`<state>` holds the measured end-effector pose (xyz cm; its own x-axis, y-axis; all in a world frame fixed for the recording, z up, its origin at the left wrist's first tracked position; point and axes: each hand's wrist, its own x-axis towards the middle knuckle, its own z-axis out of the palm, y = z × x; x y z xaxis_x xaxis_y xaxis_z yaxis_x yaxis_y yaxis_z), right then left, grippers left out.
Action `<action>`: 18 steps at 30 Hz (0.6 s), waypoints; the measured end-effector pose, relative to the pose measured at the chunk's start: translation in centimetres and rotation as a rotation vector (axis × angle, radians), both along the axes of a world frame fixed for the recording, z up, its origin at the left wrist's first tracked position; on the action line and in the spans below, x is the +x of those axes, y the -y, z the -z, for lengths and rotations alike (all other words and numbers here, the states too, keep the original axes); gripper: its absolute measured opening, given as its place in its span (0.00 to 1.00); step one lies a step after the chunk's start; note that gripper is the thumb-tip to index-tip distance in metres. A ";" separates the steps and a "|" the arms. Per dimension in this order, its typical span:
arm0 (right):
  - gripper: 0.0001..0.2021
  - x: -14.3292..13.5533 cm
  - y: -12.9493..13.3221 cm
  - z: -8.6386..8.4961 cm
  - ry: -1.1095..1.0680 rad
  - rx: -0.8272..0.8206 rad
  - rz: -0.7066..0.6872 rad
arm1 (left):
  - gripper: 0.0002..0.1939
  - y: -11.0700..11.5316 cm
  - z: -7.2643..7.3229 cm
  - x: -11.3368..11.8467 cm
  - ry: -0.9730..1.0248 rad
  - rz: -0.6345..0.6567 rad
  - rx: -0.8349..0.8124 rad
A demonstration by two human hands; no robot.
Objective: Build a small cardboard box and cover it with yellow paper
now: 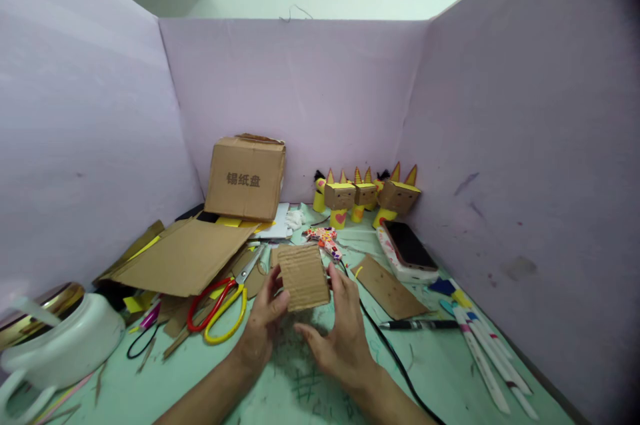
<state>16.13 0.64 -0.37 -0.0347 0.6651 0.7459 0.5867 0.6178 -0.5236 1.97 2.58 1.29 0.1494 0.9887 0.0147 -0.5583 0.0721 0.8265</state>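
A small square of corrugated cardboard [303,278], its ridges showing, is held up over the middle of the table. My left hand [267,316] grips its left edge, thumb on the near face and fingers partly hidden behind. At the right edge, my right hand [340,328] has its fingers stretched along the side and its thumb spread well away; whether the fingertips touch the cardboard is hard to see. Scissors [231,305] with one red and one yellow handle lie left of my left hand. Beyond the square is a flower-patterned glue gun-like item [325,238].
Cardboard sheets [185,258] and a cardboard box [245,178] are at back left, a white pot-like vessel [65,338] at near left. Several yellow horned cardboard figures [340,202] stand behind. A phone [410,245], flat cardboard [393,288], a pen [420,324], markers [493,345] and a black cable [387,345] lie right.
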 end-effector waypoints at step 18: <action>0.25 1.1 -1.6 -1.4 -0.722 -0.421 -0.070 | 0.20 -1.5 -0.5 -1.3 0.217 0.250 -0.389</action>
<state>17.24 2.22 1.00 0.3041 0.9073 0.2904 -0.0139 0.3091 -0.9509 0.64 4.09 1.81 0.4160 0.8619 -0.2900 -0.6409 0.5042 0.5788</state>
